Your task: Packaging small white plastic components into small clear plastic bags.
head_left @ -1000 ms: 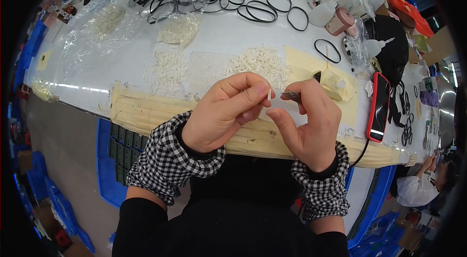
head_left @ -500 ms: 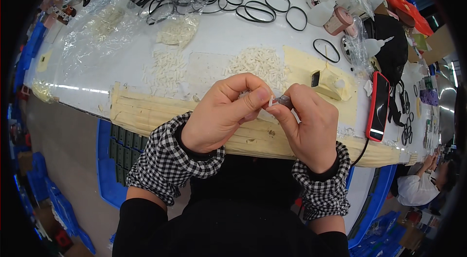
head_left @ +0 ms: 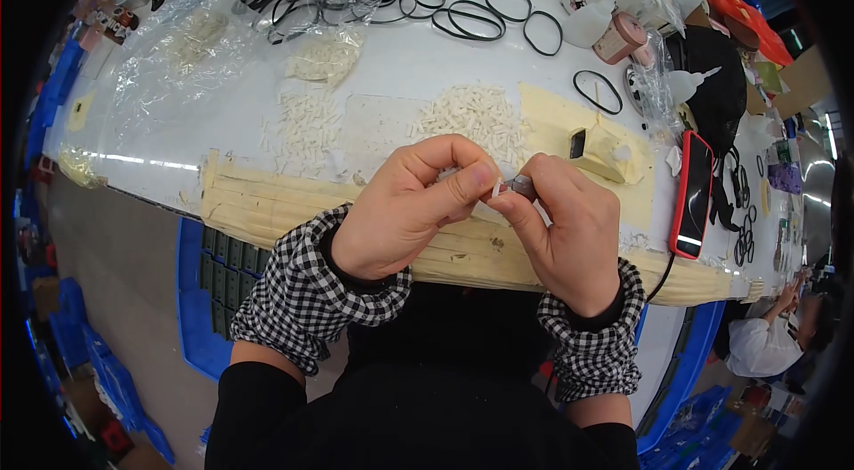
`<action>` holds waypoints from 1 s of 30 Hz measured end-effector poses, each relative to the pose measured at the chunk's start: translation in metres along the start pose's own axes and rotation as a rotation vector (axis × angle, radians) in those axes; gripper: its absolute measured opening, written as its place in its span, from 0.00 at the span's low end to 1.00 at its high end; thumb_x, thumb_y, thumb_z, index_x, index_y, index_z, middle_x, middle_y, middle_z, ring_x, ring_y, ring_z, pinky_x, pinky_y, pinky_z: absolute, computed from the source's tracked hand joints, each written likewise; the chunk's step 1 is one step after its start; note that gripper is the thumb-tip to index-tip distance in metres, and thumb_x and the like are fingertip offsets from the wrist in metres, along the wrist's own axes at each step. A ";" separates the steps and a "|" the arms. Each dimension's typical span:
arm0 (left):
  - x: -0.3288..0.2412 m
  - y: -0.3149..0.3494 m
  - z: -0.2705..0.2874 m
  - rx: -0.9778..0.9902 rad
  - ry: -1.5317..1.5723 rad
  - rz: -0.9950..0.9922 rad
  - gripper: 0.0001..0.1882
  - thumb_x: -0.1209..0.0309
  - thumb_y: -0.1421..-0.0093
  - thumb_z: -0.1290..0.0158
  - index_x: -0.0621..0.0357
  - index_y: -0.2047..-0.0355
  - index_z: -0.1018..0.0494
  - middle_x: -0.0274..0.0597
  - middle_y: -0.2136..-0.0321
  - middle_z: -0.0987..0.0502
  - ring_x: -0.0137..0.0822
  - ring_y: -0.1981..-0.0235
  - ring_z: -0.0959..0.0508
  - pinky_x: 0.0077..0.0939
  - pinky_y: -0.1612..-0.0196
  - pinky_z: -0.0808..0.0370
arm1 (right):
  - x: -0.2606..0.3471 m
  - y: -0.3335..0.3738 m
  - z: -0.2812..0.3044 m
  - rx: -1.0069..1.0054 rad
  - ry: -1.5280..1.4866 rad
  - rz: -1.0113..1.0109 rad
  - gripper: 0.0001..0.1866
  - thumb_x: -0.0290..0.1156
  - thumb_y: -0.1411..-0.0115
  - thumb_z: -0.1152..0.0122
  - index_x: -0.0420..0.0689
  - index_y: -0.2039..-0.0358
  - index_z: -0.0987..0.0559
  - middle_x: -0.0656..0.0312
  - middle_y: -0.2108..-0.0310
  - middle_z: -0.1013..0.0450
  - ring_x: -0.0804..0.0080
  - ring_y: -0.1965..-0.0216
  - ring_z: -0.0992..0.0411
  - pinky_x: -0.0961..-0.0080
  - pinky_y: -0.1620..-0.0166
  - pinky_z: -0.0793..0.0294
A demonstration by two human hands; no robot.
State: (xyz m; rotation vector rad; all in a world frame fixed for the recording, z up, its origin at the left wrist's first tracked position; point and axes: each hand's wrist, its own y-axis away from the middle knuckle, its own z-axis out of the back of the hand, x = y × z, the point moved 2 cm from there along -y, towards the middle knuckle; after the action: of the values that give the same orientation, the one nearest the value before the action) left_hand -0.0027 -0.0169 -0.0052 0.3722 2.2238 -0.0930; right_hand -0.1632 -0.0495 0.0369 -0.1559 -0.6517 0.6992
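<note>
My left hand (head_left: 414, 203) is closed in a pinch at a small white tube-like piece (head_left: 497, 190). Facing it, my right hand (head_left: 576, 234) grips a small dark grey piece (head_left: 523, 187) between thumb and forefinger; its exact kind cannot be made out. The fingertips of both hands nearly meet over the table's front edge. Just beyond them lies a heap of short white pieces (head_left: 471, 114), and a second, looser pile of white pieces (head_left: 304, 128) is spread farther left. A yellow taped block (head_left: 609, 154) with a dark opening stands right of my right hand.
Black rubber-like loops (head_left: 471, 21) lie massed at the back. A clear bag of white pieces (head_left: 325, 56) rests at back left. At right are a red-cased phone (head_left: 692, 194) and a pink cup (head_left: 620, 37). Yellow padding (head_left: 267, 203) covers the front edge; a blue tray (head_left: 196, 310) sits below.
Both hands stay in nearly the same place and keep their pinches. My right wrist has shifted very slightly to the right.
</note>
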 end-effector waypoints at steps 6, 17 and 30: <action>0.001 0.000 0.001 -0.007 -0.013 0.001 0.06 0.69 0.34 0.52 0.58 0.67 0.31 0.29 0.72 0.31 0.19 0.75 0.41 0.13 0.70 0.41 | -0.001 0.001 0.002 0.013 0.058 0.038 0.19 0.47 0.46 0.37 0.45 0.79 0.30 0.64 0.85 0.37 0.66 0.84 0.35 0.72 0.81 0.38; -0.002 -0.003 0.005 -0.228 0.178 -0.110 0.08 0.68 0.35 0.52 0.59 0.66 0.29 0.29 0.73 0.30 0.19 0.75 0.37 0.11 0.70 0.39 | -0.011 -0.001 -0.002 -0.059 -0.088 -0.102 0.09 0.33 0.46 0.36 0.43 0.73 0.26 0.61 0.77 0.32 0.65 0.79 0.30 0.73 0.75 0.32; -0.003 -0.003 0.009 -0.283 0.278 -0.134 0.08 0.68 0.36 0.53 0.61 0.65 0.31 0.35 0.70 0.29 0.22 0.74 0.36 0.15 0.69 0.37 | -0.011 -0.001 -0.030 0.088 0.073 -0.014 0.08 0.27 0.47 0.39 0.44 0.67 0.28 0.60 0.72 0.33 0.58 0.75 0.30 0.66 0.74 0.32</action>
State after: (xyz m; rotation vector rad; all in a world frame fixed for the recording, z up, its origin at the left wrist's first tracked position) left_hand 0.0054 -0.0220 -0.0091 0.0829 2.4911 0.2123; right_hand -0.1511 -0.0554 0.0080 -0.0947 -0.5509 0.7041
